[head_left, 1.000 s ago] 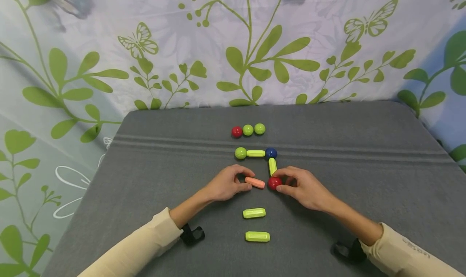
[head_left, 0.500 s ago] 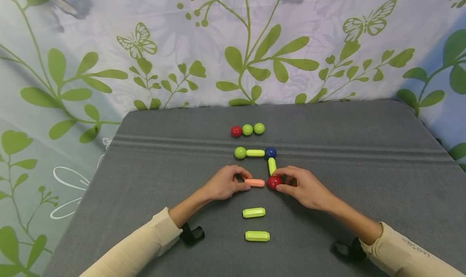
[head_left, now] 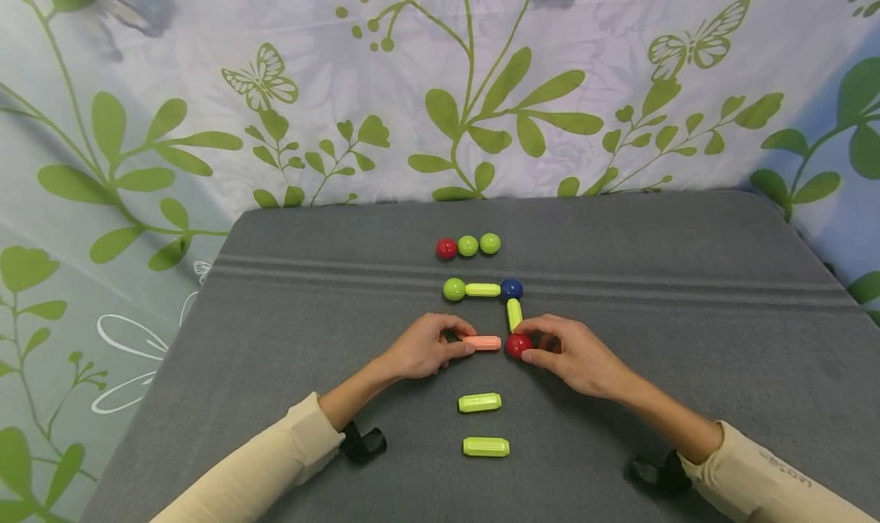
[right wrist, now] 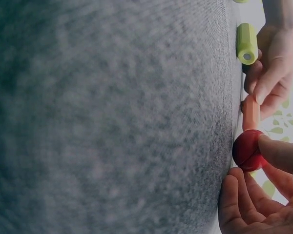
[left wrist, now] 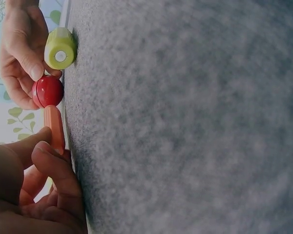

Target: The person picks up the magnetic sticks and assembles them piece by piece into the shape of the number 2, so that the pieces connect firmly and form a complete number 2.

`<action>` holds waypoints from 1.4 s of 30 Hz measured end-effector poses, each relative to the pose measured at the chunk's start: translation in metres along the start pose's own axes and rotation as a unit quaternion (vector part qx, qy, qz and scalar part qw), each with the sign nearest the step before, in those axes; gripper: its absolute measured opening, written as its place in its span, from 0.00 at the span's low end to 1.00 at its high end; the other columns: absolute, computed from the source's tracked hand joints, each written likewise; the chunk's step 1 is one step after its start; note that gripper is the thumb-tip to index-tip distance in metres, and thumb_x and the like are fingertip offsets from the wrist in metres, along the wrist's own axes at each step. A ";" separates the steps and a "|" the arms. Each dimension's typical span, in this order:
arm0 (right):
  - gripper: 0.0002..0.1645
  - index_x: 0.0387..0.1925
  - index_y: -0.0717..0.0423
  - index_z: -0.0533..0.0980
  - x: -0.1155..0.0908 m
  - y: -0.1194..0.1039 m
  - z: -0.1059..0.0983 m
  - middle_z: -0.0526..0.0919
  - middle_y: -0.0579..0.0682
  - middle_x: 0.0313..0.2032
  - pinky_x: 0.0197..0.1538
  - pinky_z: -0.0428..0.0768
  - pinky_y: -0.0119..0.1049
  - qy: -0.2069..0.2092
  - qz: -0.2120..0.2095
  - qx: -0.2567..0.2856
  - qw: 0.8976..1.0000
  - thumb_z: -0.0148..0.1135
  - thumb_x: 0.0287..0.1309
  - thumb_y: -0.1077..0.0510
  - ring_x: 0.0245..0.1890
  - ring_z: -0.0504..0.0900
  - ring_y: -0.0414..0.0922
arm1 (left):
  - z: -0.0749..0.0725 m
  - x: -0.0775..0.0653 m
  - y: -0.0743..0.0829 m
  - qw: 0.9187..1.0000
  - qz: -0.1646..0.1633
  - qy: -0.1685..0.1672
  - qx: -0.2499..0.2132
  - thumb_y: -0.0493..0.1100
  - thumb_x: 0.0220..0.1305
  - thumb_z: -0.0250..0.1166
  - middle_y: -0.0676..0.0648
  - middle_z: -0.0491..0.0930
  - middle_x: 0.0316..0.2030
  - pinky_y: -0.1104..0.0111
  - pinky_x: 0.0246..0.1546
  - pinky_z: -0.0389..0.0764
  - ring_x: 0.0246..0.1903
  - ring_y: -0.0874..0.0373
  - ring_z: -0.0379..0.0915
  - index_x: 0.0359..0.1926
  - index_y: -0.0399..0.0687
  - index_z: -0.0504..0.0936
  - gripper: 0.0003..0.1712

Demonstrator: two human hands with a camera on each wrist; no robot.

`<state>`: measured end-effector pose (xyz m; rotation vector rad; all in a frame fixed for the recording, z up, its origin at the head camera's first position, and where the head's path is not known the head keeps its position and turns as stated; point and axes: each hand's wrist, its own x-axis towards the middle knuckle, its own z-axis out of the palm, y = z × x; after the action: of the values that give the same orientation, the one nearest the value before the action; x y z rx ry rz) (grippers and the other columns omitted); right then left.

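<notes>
My left hand (head_left: 429,346) pinches the left end of an orange ribbed rod (head_left: 485,343), which lies level across the table. With thumb and fingertips my right hand (head_left: 577,353) holds a red ball (head_left: 518,346). A small gap parts rod and ball in the head view; in the left wrist view the orange rod (left wrist: 54,127) and red ball (left wrist: 48,91) look in line, and contact is hard to tell. From the red ball a yellow-green rod (head_left: 514,315) runs up to a blue ball (head_left: 512,289). Another yellow-green rod (head_left: 483,289) links that to a green ball (head_left: 454,288).
Nearer the person lie two loose yellow-green rods, an upper rod (head_left: 480,402) and a lower rod (head_left: 486,447). Farther back a second red ball (head_left: 447,249) and two green balls (head_left: 479,244) sit in a row. Grey cloth (head_left: 296,279) covers the table, with a patterned curtain (head_left: 385,88) behind.
The orange rod has turned from a slant to nearly level, its right end rising slightly in the head view. My right hand and the red ball have stayed in place.
</notes>
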<state>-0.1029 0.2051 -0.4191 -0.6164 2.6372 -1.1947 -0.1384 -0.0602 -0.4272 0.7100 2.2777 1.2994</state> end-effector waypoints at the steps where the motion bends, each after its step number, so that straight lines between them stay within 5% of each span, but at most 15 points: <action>1: 0.17 0.53 0.53 0.80 0.000 0.000 0.000 0.81 0.45 0.45 0.35 0.76 0.36 0.000 0.000 -0.001 1.000 0.66 0.63 0.59 0.35 0.77 0.41 | 0.000 0.000 0.000 1.000 0.000 -0.001 -0.002 0.39 0.68 0.64 0.49 0.80 0.36 0.71 0.20 0.72 0.18 0.64 0.69 0.50 0.38 0.83 0.12; 42: 0.16 0.52 0.52 0.80 0.000 0.003 0.001 0.81 0.44 0.45 0.36 0.76 0.36 -0.002 -0.007 -0.004 1.000 0.66 0.63 0.60 0.36 0.78 0.41 | 0.003 -0.001 0.002 0.999 -0.025 0.014 -0.037 0.42 0.67 0.67 0.49 0.80 0.37 0.69 0.17 0.71 0.20 0.60 0.71 0.47 0.42 0.84 0.12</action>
<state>-0.1034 0.2062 -0.4214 -0.6403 2.6403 -1.1859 -0.1357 -0.0577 -0.4270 0.6094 2.2407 1.3708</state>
